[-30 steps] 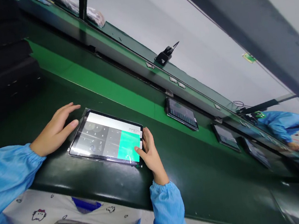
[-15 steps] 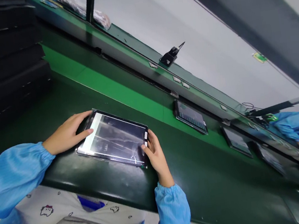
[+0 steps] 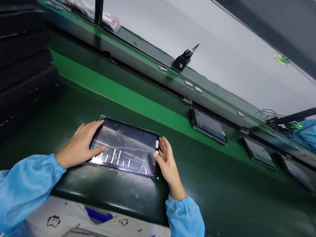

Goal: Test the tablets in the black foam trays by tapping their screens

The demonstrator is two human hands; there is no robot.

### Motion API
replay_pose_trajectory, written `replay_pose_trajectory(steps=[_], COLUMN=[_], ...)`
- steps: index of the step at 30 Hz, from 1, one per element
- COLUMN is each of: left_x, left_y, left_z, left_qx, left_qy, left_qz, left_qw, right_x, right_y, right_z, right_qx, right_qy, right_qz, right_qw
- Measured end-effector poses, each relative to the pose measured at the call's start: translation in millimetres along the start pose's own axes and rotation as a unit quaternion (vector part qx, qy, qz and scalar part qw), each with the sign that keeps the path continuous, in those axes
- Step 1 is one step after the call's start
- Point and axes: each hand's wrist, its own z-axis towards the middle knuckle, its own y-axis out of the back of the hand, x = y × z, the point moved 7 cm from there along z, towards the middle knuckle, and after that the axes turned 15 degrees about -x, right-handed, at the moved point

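Right hand (image 3: 168,164) gripping tablet (image 3: 132,143) beside white label (image 3: 157,144), left hand (image 3: 80,145) spread across opposite end, menu text (image 3: 115,157) blurred

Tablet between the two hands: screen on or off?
On. The tablet shows lines of white text on a dark background, beside the left hand's thumb.

Dark-green bench (image 3: 212,193), glossy with light patches — brighter green strip (image 3: 128,99) along it. Raised ledge (image 3: 144,45) on bench's far side, black post (image 3: 99,5) there too. Pale wall (image 3: 209,48) beyond bench; grey band (image 3: 273,20) above — probably a beam, hard to tell. Light floor (image 3: 162,235) below bench.
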Motion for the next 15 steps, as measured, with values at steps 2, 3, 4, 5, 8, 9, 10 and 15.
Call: replay_pose_trajectory(steps=[2, 3, 4, 5, 8, 9, 10, 15], left_x=[1.2, 1.6, 1.7, 1.6, 0.5, 0.0, -0.7, -3.3], left_y=[0.8, 1.7, 2.7, 3.9, 7.3, 8.2, 9.0, 11.1], left_z=[0.8, 1.4, 1.9, 2.4, 3.6, 3.8, 4.0, 5.0], left_qx=[0.003, 0.005, 0.007, 0.009, 0.012, 0.013, 0.014, 0.017], left_qy=[0.011, 0.020, 0.028, 0.036, 0.056, 0.061, 0.064, 0.062], left_qz=[-0.017, -0.030, -0.043, -0.054, -0.073, -0.075, -0.076, -0.073], left_qw=[1.000, 0.999, 0.999, 0.998, 0.996, 0.995, 0.995, 0.995], right_x=[1.1, 1.7, 2.2, 2.7, 3.9, 4.0, 4.0, 2.6], right_y=[-0.2, -0.2, -0.3, -0.4, -0.4, -0.5, -0.6, -0.6], right_z=[-0.3, -0.5, -0.6, -0.8, -1.3, -1.4, -1.5, -1.0], right_qx=[0.003, 0.004, 0.004, 0.005, 0.006, 0.007, 0.008, 0.008], right_qy=[0.000, 0.000, 0.001, 0.001, 0.003, 0.003, 0.002, 0.005], right_qz=[-0.001, -0.001, 0.000, -0.001, -0.001, -0.002, -0.004, -0.005], right_qw=[1.000, 1.000, 1.000, 1.000, 1.000, 1.000, 1.000, 1.000])
